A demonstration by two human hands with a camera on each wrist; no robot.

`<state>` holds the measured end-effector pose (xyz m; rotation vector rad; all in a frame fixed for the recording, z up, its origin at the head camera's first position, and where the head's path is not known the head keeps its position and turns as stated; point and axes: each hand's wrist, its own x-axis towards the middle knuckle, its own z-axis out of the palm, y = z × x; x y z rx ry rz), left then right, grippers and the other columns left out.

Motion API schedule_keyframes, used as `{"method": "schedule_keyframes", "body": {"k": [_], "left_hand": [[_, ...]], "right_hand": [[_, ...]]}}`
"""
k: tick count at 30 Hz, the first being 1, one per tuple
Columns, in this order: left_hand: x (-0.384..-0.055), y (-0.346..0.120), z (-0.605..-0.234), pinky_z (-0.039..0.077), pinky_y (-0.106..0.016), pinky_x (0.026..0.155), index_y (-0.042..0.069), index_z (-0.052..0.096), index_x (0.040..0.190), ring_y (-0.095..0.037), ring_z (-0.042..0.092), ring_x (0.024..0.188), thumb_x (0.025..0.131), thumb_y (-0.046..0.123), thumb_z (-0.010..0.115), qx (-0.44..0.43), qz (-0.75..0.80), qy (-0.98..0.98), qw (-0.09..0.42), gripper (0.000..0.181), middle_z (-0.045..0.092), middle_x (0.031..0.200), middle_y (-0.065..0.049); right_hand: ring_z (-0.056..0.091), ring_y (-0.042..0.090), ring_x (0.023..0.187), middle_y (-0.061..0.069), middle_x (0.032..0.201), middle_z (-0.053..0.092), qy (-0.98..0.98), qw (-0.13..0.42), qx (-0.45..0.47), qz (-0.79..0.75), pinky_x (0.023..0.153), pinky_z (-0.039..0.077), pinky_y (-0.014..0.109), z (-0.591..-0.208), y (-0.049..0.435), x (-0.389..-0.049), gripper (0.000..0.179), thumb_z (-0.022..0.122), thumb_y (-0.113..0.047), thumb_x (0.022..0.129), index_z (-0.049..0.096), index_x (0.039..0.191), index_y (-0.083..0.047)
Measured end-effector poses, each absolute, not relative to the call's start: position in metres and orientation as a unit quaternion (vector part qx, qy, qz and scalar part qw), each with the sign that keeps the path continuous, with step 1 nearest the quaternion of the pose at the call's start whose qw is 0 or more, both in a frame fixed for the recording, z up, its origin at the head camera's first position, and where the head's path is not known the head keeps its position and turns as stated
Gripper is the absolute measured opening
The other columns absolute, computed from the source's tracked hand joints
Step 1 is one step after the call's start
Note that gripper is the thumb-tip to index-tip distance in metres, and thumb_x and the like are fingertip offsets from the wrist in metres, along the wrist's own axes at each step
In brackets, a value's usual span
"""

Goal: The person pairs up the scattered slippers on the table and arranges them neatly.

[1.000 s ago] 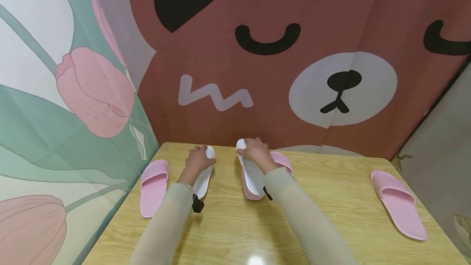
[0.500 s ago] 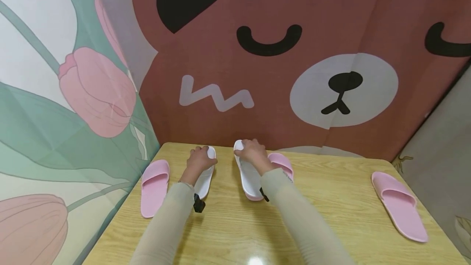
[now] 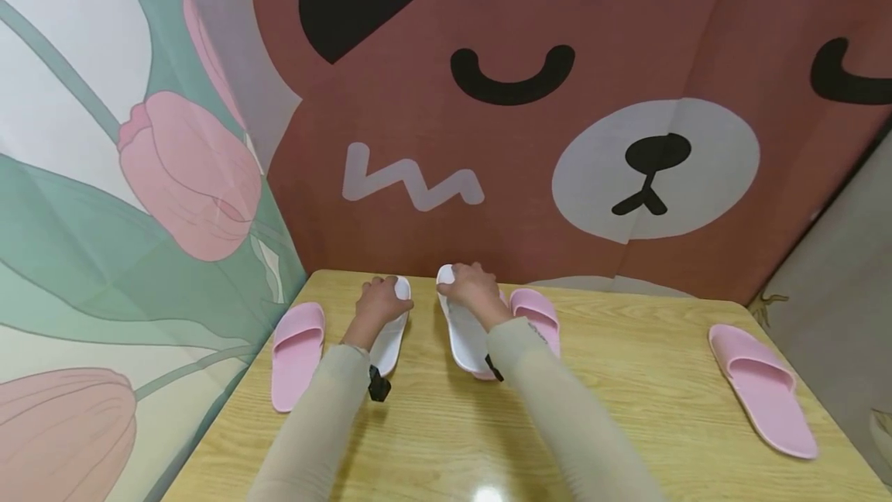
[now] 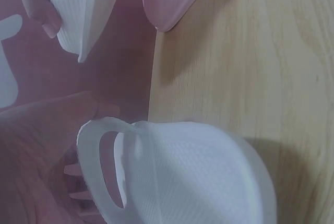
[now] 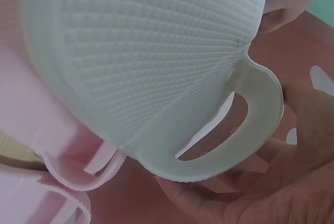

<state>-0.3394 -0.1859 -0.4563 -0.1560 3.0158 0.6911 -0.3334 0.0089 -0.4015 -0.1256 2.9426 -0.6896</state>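
On the left of centre in the head view, my left hand (image 3: 379, 303) grips a white slipper (image 3: 392, 347) over its strap end. That white slipper (image 4: 193, 172) fills the lower part of the left wrist view, close to the wooden surface. My right hand (image 3: 474, 289) holds another white slipper (image 3: 465, 339) by its strap end. Seen from the right wrist, this white slipper (image 5: 156, 62) is tilted, with fingers around its strap. Partly hidden behind it is a pink slipper (image 5: 96, 166); a second pink slipper (image 3: 535, 308) lies just to its right.
One pink slipper (image 3: 298, 355) lies by the table's left edge, another pink slipper (image 3: 763, 390) near its right edge. The wooden table (image 3: 627, 378) meets a bear-print backdrop (image 3: 516, 146) at the back. A tulip-print sheet (image 3: 188, 177) borders the left side.
My right hand has shifted slightly left with its white slipper, toward the other white slipper. The left hand stays almost in place, still gripping its slipper.
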Motion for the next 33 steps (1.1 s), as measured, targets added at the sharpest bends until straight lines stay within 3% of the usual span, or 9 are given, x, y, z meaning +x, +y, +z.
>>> {"method": "schedule_keyframes", "body": {"k": [33], "left_hand": [[-0.337,-0.191,-0.459,0.042,-0.065,0.101,0.004,0.046,0.149,-0.045,0.036,0.137,0.089,0.04,0.072,-0.05,0.224,0.973,0.018,0.075,0.044,0.147,-0.025]], "right_hand": [[0.048,0.047,0.129,0.022,0.149,0.047,0.967,0.06,-0.046,-0.244,0.105,0.042,0.057,-0.421,-0.02,-0.332,0.067,0.066,-0.049,0.093,0.053,0.148,-0.013]]}}
